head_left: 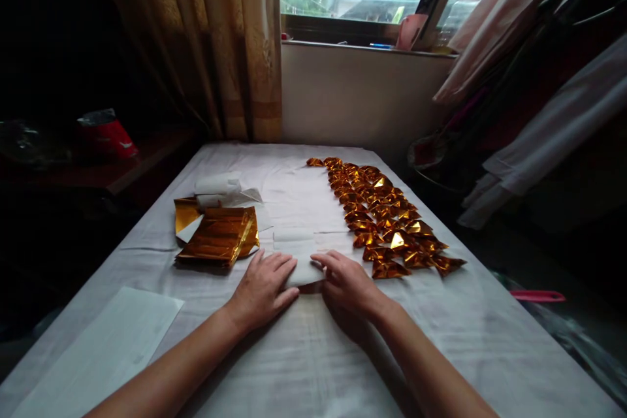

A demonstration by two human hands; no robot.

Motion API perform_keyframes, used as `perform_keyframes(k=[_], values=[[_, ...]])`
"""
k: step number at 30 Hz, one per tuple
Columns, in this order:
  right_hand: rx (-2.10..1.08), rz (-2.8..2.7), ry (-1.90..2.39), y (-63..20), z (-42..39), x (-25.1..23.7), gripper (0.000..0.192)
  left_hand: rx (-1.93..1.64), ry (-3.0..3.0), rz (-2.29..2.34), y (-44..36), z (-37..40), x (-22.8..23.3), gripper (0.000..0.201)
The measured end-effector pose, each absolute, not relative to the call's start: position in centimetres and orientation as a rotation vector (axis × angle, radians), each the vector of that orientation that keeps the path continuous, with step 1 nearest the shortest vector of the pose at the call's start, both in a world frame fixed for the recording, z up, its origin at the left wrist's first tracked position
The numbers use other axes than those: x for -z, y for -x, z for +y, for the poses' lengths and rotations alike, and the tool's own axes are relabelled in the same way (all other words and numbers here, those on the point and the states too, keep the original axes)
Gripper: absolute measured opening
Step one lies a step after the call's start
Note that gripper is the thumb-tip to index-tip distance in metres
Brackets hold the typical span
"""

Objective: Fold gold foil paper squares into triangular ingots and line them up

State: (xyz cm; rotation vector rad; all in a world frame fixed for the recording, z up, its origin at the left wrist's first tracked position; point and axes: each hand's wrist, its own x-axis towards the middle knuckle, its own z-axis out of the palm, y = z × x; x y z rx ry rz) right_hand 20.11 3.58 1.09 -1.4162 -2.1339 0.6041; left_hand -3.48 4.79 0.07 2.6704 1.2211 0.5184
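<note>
White paper [302, 260] lies pressed under both my hands on the cloth-covered table [470, 339].
My left hand [264, 287] and right hand [347, 282] rest flat, fingers spread, gripping nothing; gold foil folds [386, 215] sit at two o'clock, foil sheets [218, 235] at ten.

A table [441, 353] covered with white cloth carried a stack of gold foil sheets [218, 238] at left, rows of folded gold pieces [386, 215] at right, white paper [301, 251] between them, and a white sheet [105, 349] near left.

A small white paper sheet [301, 255] (partly folded, gold side hidden) lies flat on the table's near middle.
</note>
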Motion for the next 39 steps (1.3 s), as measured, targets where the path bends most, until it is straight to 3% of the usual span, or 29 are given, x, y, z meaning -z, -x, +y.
perform_keyframes(k=[5,14,19,27,32,39], values=[[-0.340,-2.213,1.448,-20.3,5.8,-1.3,0.037,-0.543,-2.587,1.117,3.8,6.5,-1.1,0.033],[-0.866,-1.872,1.495,-19.0,7.7,-1.6,0.033,-0.945,-2.181,1.259,4.0,8.2,1.6,0.056],[-0.861,-1.624,1.397,-17.5,7.7,-0.9,0.018,-1.015,-2.104,1.385,3.3,8.1,2.0,0.053],[-0.432,-1.612,1.556,-17.1,7.2,1.7,0.043,-1.064,-2.229,1.486,3.3,7.4,1.6,0.071],[-0.203,-1.798,1.561,-17.2,7.1,1.7,0.045,-1.017,-2.521,1.422,3.3,6.9,0.9,0.062],[-0.205,-1.894,1.550,-17.3,7.1,1.7,0.045,-0.637,-2.645,1.141,3.1,6.7,1.3,0.048]])
